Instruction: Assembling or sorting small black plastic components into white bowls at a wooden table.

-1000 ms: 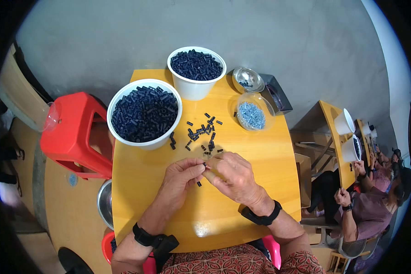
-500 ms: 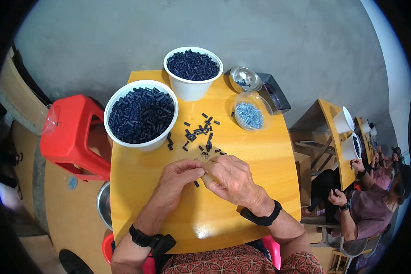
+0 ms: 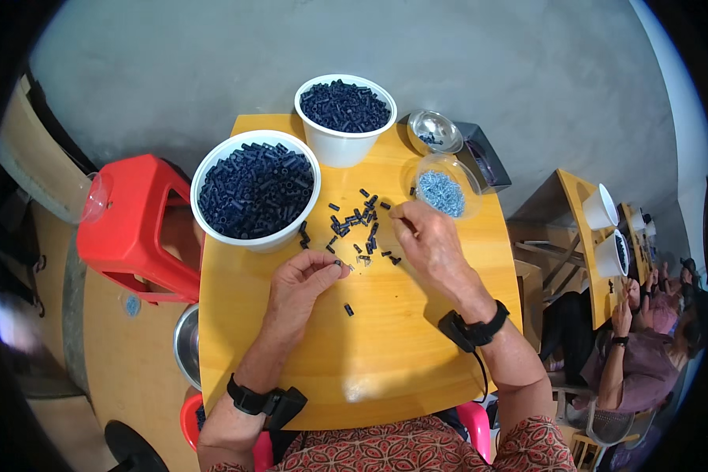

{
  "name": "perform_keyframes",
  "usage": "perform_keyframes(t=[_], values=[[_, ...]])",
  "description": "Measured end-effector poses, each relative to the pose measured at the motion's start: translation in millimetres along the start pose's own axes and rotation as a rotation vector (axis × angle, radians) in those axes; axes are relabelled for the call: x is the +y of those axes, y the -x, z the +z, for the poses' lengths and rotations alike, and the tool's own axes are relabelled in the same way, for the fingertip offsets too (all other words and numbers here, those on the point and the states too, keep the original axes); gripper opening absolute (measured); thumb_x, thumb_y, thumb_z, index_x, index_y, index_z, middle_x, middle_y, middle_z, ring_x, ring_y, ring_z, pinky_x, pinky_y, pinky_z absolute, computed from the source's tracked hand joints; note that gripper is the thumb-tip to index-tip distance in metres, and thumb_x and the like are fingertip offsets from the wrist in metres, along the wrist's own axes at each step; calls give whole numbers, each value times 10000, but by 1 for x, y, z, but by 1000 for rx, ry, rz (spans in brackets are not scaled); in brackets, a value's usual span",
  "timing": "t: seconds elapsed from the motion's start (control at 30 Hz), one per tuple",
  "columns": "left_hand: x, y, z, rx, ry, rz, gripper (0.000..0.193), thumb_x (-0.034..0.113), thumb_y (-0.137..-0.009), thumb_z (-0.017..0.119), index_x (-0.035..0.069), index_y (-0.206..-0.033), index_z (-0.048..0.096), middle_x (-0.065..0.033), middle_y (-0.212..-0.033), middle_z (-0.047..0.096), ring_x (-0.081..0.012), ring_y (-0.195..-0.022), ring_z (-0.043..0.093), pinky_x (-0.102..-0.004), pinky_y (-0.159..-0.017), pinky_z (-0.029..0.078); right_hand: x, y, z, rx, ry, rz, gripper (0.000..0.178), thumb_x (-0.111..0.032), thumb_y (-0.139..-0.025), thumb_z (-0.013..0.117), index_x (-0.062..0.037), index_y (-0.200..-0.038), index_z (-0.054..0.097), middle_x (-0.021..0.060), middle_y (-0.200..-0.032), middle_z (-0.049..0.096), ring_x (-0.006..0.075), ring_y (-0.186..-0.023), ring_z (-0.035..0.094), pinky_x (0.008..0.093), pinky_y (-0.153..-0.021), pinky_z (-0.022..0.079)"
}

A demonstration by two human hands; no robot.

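Head view: at the center of the frame, a left hand (image 3: 303, 287) pinches a small black tube (image 3: 337, 263) between thumb and finger. Right of center, the right hand (image 3: 431, 240) curls its fingers; whether they grip anything cannot be told. A fingertip hold so slight could let the tube slip and roll across the table (image 3: 417, 362). The right hand, close to the scattered tubes (image 3: 344, 230) and below a clear tub (image 3: 466, 177) of silvery bits (image 3: 440, 193), could scatter pieces or tip the tub if it swings wide.
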State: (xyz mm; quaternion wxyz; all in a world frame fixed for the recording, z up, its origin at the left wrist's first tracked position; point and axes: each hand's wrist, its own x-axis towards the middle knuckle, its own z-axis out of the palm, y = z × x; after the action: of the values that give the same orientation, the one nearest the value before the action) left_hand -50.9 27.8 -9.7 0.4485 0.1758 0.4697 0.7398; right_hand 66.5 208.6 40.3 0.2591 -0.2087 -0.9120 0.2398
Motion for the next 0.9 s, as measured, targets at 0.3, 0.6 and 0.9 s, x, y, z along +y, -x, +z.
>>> perform_keyframes(t=[0.3, 0.6, 0.9], values=[[-5, -4, 4, 87, -53, 48, 78, 28, -838, 648, 17, -915, 640, -55, -870, 677, -117, -828, 627, -232, -784, 482, 25, -24, 40, -59, 319, 40, 88, -59, -741, 613, 3, -801, 596, 202, -796, 618, 375, -757, 616, 439, -672, 504], [1, -6, 8, 117, -85, 2, 65, 23, -826, 662, 23, -887, 638, -35, -868, 661, -98, -830, 608, -223, -781, 470, 32, -24, 49, -64, 278, 52, 125, -72, -732, 630, 6, -826, 606, 189, -817, 612, 376, -770, 612, 439, -689, 502], [0, 2, 7, 176, -31, 16, 103, 38, -854, 639, 21, -953, 617, -63, -901, 671, -116, -870, 628, -226, -803, 477, -1, -10, 32, -41, 146, -12, 102, -44, -740, 631, -4, -815, 575, 172, -804, 584, 361, -712, 594, 429, -634, 499]])
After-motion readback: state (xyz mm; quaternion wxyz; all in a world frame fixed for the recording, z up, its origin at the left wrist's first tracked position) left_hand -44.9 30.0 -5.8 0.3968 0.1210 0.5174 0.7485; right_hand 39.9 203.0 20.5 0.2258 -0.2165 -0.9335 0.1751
